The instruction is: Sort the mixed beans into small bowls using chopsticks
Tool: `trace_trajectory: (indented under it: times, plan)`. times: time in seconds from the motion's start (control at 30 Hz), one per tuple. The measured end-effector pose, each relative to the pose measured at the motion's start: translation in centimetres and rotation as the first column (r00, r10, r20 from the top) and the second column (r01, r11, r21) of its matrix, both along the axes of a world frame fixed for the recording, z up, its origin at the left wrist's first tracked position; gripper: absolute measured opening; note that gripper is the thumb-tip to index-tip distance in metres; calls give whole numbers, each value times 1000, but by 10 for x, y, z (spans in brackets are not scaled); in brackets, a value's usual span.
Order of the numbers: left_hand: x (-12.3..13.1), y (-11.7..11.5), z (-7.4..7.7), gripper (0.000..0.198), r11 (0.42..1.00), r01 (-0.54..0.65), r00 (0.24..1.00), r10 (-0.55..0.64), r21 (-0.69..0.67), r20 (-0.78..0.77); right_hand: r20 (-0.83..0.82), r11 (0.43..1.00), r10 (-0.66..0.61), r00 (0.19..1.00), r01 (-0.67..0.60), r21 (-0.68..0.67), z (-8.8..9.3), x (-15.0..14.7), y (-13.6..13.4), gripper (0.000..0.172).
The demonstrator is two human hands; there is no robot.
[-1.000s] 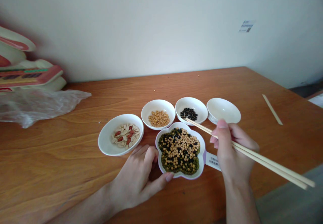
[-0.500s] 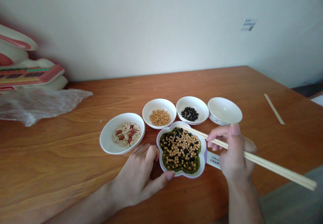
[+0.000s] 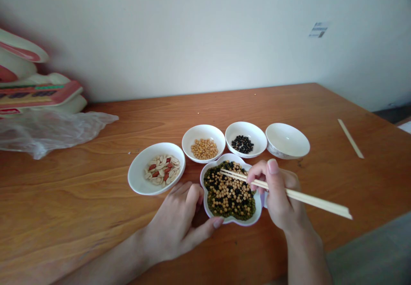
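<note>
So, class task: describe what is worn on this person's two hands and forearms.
Nothing is worn: the left hand and right hand are bare, without gloves, rings, watch or bracelets. Both forearms are uncovered to the picture's edge, so no sleeves show. The fingers' nails are short and unpainted.

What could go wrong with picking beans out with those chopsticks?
The small round beans may slip from the chopsticks and roll across the table. The flower bowl is heaped, so poking could push beans over its rim. A carried bean might also fall into the wrong small bowl.
</note>
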State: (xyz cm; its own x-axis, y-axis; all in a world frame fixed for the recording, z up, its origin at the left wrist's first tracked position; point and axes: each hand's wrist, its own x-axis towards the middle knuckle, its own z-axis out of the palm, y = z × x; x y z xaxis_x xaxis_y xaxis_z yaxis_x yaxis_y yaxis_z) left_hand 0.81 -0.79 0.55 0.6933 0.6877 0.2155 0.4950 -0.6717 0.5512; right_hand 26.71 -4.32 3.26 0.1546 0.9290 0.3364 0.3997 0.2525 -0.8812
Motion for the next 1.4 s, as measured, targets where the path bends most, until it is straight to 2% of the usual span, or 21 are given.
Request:
trace_trajectory:
  times: [0.4,0.9,1.2,1.4]
  plan:
    - [0,0,1,32,1000,2,1000,-3,-11,-9,-2,999,-5,1000,5,-37,-3,0,-1,62]
    - [0,0,-2,32,1000,1,1000,-1,-17,-16,7,997,-65,998,65,52,0,-3,0,62]
    - [-1,0,-1,31,1000,6,1000,-6,-11,-17,-88,968,-210,974,219,125,4,-4,-1,70]
    - [-1,0,-2,31,1000,2,1000,-3,-9,-21,-215,881,-362,907,408,239,6,-4,4,74]
